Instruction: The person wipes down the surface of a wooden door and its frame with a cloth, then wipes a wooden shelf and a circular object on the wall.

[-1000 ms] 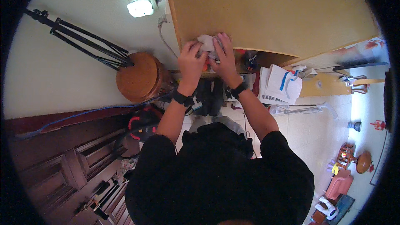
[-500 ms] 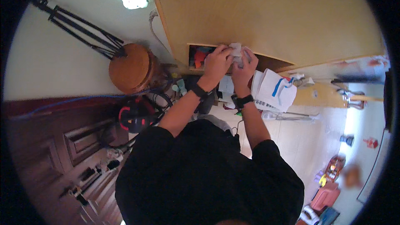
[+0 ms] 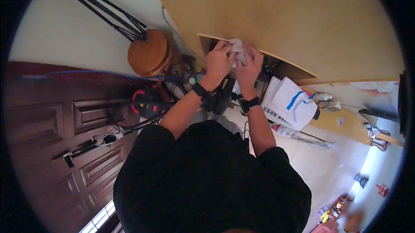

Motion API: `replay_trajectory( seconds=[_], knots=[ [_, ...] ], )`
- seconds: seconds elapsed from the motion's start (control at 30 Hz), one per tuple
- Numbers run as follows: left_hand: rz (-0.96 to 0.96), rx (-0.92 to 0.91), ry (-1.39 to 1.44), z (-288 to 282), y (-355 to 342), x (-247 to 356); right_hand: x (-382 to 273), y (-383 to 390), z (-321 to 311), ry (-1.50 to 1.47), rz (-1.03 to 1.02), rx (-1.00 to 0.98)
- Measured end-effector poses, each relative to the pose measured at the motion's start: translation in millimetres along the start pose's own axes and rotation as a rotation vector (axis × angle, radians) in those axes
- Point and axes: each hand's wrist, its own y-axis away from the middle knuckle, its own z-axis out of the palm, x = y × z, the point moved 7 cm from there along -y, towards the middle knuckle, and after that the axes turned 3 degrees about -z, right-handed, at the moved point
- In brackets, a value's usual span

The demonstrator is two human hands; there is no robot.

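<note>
Both hands meet at a crumpled whitish wad, soft-looking, perhaps cloth or thin plastic; I cannot tell which. My left hand grips its left side with bent fingers. On the other side, the fingers of my right hand are curled against it. The wad is held in front of a long dark opening in a yellowish wooden cabinet. My hands hide much of the opening's left and middle part. A dark band circles each wrist.
A round wooden stool stands left, with a black tripod leaning above it. Below lies a black-and-red vacuum cleaner, near a brown panelled door. Right of my forearms is a white bag with a blue stripe.
The view has turned, so the stool, tripod and white bag sit elsewhere in the picture. Both hands stay on the wad at the opening, with their fingers slightly shifted.
</note>
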Motion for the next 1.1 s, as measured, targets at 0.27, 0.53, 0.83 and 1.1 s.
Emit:
replay_trajectory(
  seconds=[0.27, 0.53, 0.83, 1.1],
  knots=[
    [-0.05, 0.008, 0.099, 35, 11, 15, 21, -1, -27, 0.02, 0.076, -0.101],
    [-0.049, -0.005, 0.066, -7, 31, -1, 8, 14, 3, -0.239, 0.175, -0.261],
    [-0.299, 0.064, 0.141, -95, 63, -74, -66, 39, 98, -0.373, -0.009, -0.565],
    [-0.508, 0.167, 0.003, -136, 93, -181, -123, 75, 231, -0.343, -0.147, -0.915]
  ],
)
